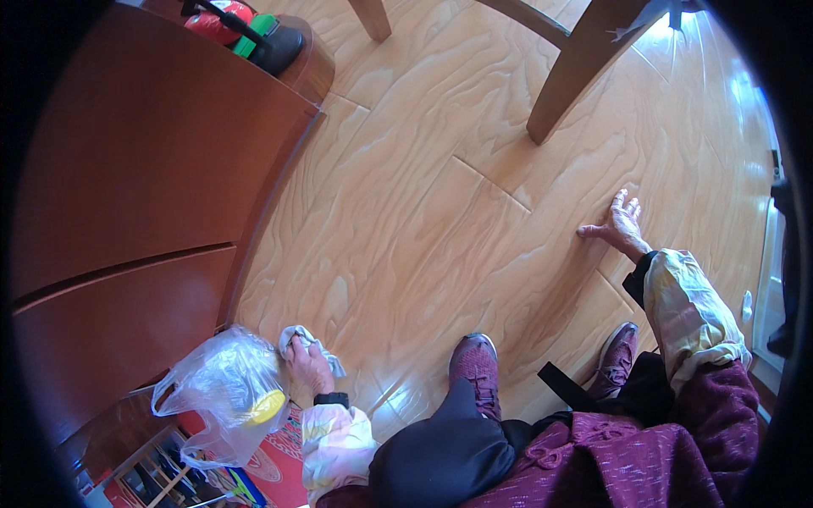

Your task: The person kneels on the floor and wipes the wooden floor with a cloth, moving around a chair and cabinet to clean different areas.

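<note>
My left hand (pixel 310 369) is closed on a crumpled whitish cloth (pixel 295 333), which lies against the wood-patterned floor (pixel 423 245). Just left of it sits a clear plastic bag (pixel 216 372) with a yellow round lid (pixel 267 407) showing through. Over on the right, my right hand (pixel 623 229) is open and holds nothing. Its fingers are spread and its thumb points left; whether it rests on the floor or hovers above it, I cannot tell.
A reddish-brown wooden cabinet (pixel 152 161) runs along the left. Wooden furniture legs (pixel 563 93) stand at the top. A red box (pixel 275 457) is at the lower left. My maroon shoes (pixel 474 366) are on the floor between my hands.
</note>
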Demonstrator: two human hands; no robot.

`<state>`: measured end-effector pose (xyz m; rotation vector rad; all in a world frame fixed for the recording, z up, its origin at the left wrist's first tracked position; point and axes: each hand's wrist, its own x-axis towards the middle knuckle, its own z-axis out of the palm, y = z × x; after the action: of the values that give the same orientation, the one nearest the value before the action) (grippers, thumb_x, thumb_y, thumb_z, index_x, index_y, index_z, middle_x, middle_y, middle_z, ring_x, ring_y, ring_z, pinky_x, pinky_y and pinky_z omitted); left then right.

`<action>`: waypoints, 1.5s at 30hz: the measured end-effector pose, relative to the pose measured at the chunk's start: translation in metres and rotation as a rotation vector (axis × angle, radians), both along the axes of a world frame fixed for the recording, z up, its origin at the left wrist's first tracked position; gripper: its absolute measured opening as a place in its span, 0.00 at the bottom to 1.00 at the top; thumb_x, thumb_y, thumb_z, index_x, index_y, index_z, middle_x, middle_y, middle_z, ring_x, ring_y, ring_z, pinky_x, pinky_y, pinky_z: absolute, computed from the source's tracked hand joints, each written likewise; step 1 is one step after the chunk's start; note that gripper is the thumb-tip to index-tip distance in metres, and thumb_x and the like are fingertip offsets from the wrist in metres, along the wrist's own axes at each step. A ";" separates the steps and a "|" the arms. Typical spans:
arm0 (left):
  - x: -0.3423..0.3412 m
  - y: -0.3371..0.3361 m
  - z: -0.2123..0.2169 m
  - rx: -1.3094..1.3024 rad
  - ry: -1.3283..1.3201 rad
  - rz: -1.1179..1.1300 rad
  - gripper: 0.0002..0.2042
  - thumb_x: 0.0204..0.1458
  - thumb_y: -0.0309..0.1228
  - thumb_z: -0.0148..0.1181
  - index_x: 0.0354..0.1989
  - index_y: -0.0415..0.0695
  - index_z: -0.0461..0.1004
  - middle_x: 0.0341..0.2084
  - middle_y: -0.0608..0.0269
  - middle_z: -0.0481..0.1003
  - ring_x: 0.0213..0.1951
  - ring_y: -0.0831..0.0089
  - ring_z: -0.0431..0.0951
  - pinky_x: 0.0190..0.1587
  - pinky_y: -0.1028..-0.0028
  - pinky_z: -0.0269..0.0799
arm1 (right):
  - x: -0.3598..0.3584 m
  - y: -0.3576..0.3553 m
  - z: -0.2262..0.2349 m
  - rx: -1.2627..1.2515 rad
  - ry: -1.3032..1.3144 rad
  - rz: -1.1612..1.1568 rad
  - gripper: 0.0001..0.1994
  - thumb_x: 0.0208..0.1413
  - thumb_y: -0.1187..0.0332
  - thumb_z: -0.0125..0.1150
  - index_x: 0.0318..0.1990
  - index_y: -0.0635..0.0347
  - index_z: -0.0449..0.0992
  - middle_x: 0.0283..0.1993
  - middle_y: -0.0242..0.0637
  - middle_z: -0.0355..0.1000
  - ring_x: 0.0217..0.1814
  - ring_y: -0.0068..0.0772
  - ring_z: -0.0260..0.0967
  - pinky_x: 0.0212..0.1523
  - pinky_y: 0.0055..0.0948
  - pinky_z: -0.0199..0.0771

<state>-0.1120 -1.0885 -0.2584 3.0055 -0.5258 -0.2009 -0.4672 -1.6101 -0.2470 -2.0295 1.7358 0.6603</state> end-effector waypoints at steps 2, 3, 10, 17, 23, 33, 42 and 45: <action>0.007 -0.030 -0.006 -0.031 -0.016 -0.045 0.22 0.47 0.29 0.54 0.53 0.38 0.66 0.46 0.45 0.68 0.50 0.48 0.66 0.52 0.56 0.59 | 0.002 0.001 0.001 0.005 -0.004 -0.012 0.70 0.27 0.40 0.75 0.66 0.73 0.30 0.67 0.75 0.25 0.73 0.69 0.18 0.70 0.52 0.32; 0.008 -0.053 -0.012 -0.118 -0.069 -0.133 0.22 0.48 0.30 0.53 0.53 0.38 0.66 0.46 0.44 0.68 0.50 0.48 0.66 0.52 0.55 0.59 | 0.003 0.001 0.002 -0.001 -0.010 -0.016 0.70 0.27 0.40 0.75 0.66 0.73 0.30 0.67 0.75 0.25 0.73 0.69 0.18 0.70 0.52 0.32; -0.013 -0.266 -0.015 -0.543 -0.037 -0.698 0.27 0.43 0.29 0.54 0.57 0.40 0.62 0.48 0.45 0.65 0.53 0.48 0.62 0.53 0.53 0.59 | 0.003 0.001 0.006 -0.004 -0.015 -0.030 0.71 0.25 0.41 0.77 0.66 0.74 0.29 0.68 0.74 0.26 0.73 0.68 0.19 0.70 0.51 0.33; -0.038 -0.383 -0.016 -0.393 0.126 -0.943 0.23 0.47 0.24 0.52 0.56 0.41 0.66 0.52 0.51 0.66 0.51 0.54 0.66 0.51 0.61 0.68 | 0.000 0.002 0.010 -0.014 -0.016 0.019 0.72 0.25 0.36 0.73 0.66 0.76 0.31 0.67 0.76 0.27 0.72 0.70 0.20 0.70 0.51 0.33; 0.018 -0.288 -0.019 -0.431 -0.109 -0.650 0.22 0.45 0.25 0.56 0.53 0.43 0.69 0.48 0.58 0.70 0.49 0.58 0.69 0.48 0.59 0.68 | -0.003 0.001 0.008 -0.006 -0.032 0.026 0.70 0.27 0.36 0.73 0.66 0.74 0.31 0.68 0.75 0.26 0.73 0.68 0.20 0.70 0.48 0.33; 0.031 -0.016 -0.021 -0.125 -0.119 0.057 0.25 0.47 0.27 0.54 0.57 0.41 0.63 0.53 0.46 0.67 0.55 0.48 0.65 0.56 0.56 0.58 | 0.002 0.003 0.009 0.000 -0.026 0.038 0.69 0.29 0.39 0.73 0.67 0.73 0.32 0.68 0.73 0.28 0.73 0.67 0.21 0.71 0.47 0.32; -0.044 -0.027 -0.008 -0.237 0.002 0.118 0.25 0.43 0.25 0.56 0.54 0.37 0.65 0.48 0.44 0.69 0.52 0.48 0.66 0.55 0.56 0.61 | -0.004 -0.002 -0.001 -0.004 -0.003 0.017 0.70 0.28 0.39 0.74 0.67 0.73 0.31 0.68 0.74 0.26 0.73 0.68 0.20 0.71 0.47 0.32; -0.051 -0.115 -0.003 -0.385 0.022 -0.173 0.24 0.45 0.26 0.56 0.55 0.42 0.65 0.48 0.49 0.69 0.52 0.51 0.66 0.55 0.55 0.59 | -0.005 -0.005 -0.005 -0.008 -0.001 0.028 0.69 0.28 0.39 0.74 0.67 0.73 0.30 0.68 0.75 0.26 0.73 0.69 0.19 0.71 0.48 0.31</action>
<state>-0.1627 -1.2036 -0.2617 2.5840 -0.7286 -0.1259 -0.4724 -1.6147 -0.2524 -2.0631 1.7146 0.6614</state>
